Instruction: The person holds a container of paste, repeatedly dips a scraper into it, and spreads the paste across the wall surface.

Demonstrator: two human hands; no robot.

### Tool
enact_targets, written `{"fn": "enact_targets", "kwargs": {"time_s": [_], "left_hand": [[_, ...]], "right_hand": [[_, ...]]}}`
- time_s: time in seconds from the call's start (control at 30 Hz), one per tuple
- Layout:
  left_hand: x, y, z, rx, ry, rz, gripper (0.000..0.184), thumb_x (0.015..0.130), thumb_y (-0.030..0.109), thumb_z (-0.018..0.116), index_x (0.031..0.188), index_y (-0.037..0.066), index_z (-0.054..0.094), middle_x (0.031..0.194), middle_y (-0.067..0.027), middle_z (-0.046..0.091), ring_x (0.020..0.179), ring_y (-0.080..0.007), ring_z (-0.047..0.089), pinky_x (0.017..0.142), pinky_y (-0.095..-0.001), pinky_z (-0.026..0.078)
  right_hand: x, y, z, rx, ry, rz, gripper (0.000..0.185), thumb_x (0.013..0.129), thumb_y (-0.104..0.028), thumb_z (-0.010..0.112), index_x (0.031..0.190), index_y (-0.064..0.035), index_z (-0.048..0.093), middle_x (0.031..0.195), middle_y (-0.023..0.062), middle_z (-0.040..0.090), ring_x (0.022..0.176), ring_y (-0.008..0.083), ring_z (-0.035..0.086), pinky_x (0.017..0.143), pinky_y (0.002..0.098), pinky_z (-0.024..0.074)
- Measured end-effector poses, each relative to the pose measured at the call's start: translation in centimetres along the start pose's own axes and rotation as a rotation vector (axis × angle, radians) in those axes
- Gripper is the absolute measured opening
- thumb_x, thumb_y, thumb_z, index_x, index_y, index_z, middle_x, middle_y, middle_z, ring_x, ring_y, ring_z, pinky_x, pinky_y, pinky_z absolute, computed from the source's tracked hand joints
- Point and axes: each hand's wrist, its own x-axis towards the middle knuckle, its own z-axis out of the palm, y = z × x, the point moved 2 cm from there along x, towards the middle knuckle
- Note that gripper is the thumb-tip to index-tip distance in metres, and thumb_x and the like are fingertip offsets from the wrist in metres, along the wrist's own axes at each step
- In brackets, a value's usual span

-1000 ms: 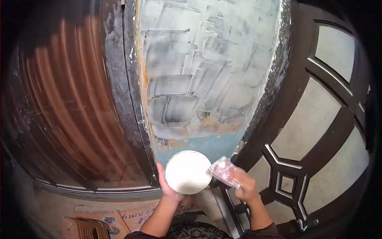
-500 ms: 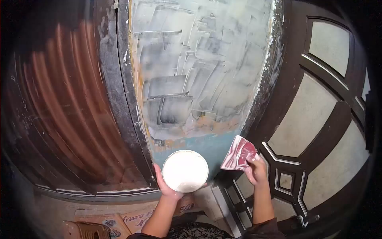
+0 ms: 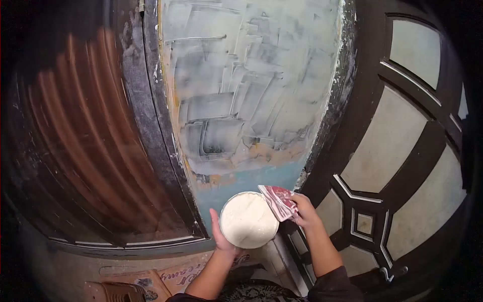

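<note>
A round tub of white filler paste (image 3: 248, 221) rests in my left hand (image 3: 224, 236), which cups it from below and along its left side. My right hand (image 3: 305, 211) grips a red putty scraper (image 3: 278, 201) smeared with white paste. The scraper's edge is at the tub's right rim; whether it touches the paste I cannot tell. Ahead of both hands stands a wall (image 3: 261, 110) coated with streaky white filler, with a bare light-blue strip near its bottom.
Dark frame posts border the wall. A brown curtain-like panel (image 3: 95, 131) stands at left, a dark door with pale panels (image 3: 387, 141) at right. On the floor lie printed cardboard (image 3: 176, 277) and a brown plastic stool-like object (image 3: 113, 291).
My right hand has brought the scraper left and slightly down to the tub's rim. The tub has shifted a little right in my left hand.
</note>
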Motion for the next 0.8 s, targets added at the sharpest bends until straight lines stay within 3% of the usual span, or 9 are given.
{"fn": "enact_targets", "kwargs": {"time_s": [0.07,0.13,0.27,0.3,0.47,0.57,0.67,0.77,0.8], "left_hand": [[-0.1,-0.6,-0.1,0.047,0.012,-0.005,0.098,0.093,0.080,0.024,0.149,0.001,0.041,0.147,-0.0201,0.049,0.130,-0.0393,0.052,0.109,-0.0534,0.043],[0.0,-1.2,-0.6,0.016,0.040,-0.060,0.098,0.092,0.081,0.025,0.149,0.003,0.041,0.147,-0.0195,0.050,0.130,-0.0392,0.053,0.108,-0.0547,0.043],[-0.3,-1.4,0.5,0.007,0.029,-0.071,0.099,0.091,0.082,0.023,0.149,0.004,0.041,0.146,-0.0192,0.051,0.130,-0.0385,0.054,0.108,-0.0549,0.043],[-0.2,-1.6,0.2,-0.034,-0.003,-0.091,0.099,0.091,0.082,0.023,0.149,0.005,0.041,0.147,-0.0188,0.051,0.130,-0.0390,0.053,0.108,-0.0555,0.043],[-1.0,-1.9,0.3,0.017,0.069,-0.099,0.099,0.090,0.083,0.024,0.149,0.005,0.042,0.147,-0.0181,0.051,0.130,-0.0396,0.053,0.109,-0.0557,0.042],[-1.3,-1.3,-0.2,-0.022,0.059,-0.093,0.099,0.090,0.083,0.025,0.149,0.006,0.042,0.147,-0.0178,0.050,0.131,-0.0393,0.052,0.109,-0.0569,0.041],[-1.0,-0.4,-1.1,-0.163,0.012,-0.071,0.095,0.091,0.081,0.029,0.147,0.005,0.044,0.146,-0.0181,0.052,0.128,-0.0390,0.054,0.107,-0.0568,0.043],[-0.6,0.6,-0.5,-0.145,0.011,-0.029,0.095,0.092,0.080,0.029,0.148,0.005,0.043,0.147,-0.0188,0.050,0.129,-0.0394,0.052,0.108,-0.0575,0.042],[-0.5,0.8,-0.4,-0.156,-0.025,-0.020,0.095,0.092,0.080,0.030,0.148,0.005,0.043,0.147,-0.0191,0.050,0.130,-0.0395,0.052,0.108,-0.0576,0.042]], "right_hand": [[0.6,-0.2,2.1,0.034,0.181,0.015,0.018,0.096,-0.014,0.053,0.093,-0.0010,0.064,0.063,0.0040,0.061,0.038,0.0101,0.046,0.034,0.0248,0.0354],[4.3,1.8,-0.4,0.082,0.070,0.069,0.023,0.095,-0.018,0.053,0.100,0.0015,0.064,0.073,0.0104,0.068,0.046,0.0155,0.060,0.035,0.0268,0.0433],[7.1,2.9,-0.6,0.260,-0.178,0.184,0.024,0.097,-0.017,0.050,0.098,0.0037,0.062,0.069,0.0107,0.067,0.037,0.0104,0.049,0.033,0.0226,0.0392],[7.0,2.9,0.1,0.248,-0.047,0.190,0.022,0.096,-0.016,0.049,0.092,0.0028,0.060,0.064,0.0084,0.063,0.033,0.0081,0.041,0.032,0.0206,0.0352],[10.7,5.9,-3.4,0.188,0.005,0.152,0.018,0.096,-0.018,0.052,0.098,-0.0011,0.059,0.077,0.0094,0.066,0.050,0.0138,0.055,0.044,0.0277,0.0474],[6.7,2.3,-1.1,0.105,0.213,-0.119,0.021,0.102,-0.019,0.050,0.119,-0.0090,0.058,0.098,0.0065,0.066,0.075,0.0192,0.062,0.058,0.0386,0.0520],[1.7,-1.2,1.9,-0.194,0.123,-0.693,0.029,0.099,-0.006,0.056,0.128,-0.0026,0.055,0.115,0.0087,0.066,0.097,0.0156,0.063,0.075,0.0363,0.0533],[-4.3,-1.7,3.7,-0.585,0.245,-0.848,0.027,0.098,-0.006,0.059,0.124,-0.0004,0.057,0.111,0.0093,0.067,0.099,0.0133,0.062,0.081,0.0340,0.0528],[-5.9,-0.7,3.9,-0.768,0.315,-0.901,0.022,0.094,-0.004,0.062,0.116,-0.0004,0.063,0.106,0.0129,0.069,0.098,0.0207,0.065,0.085,0.0343,0.0518]]}}
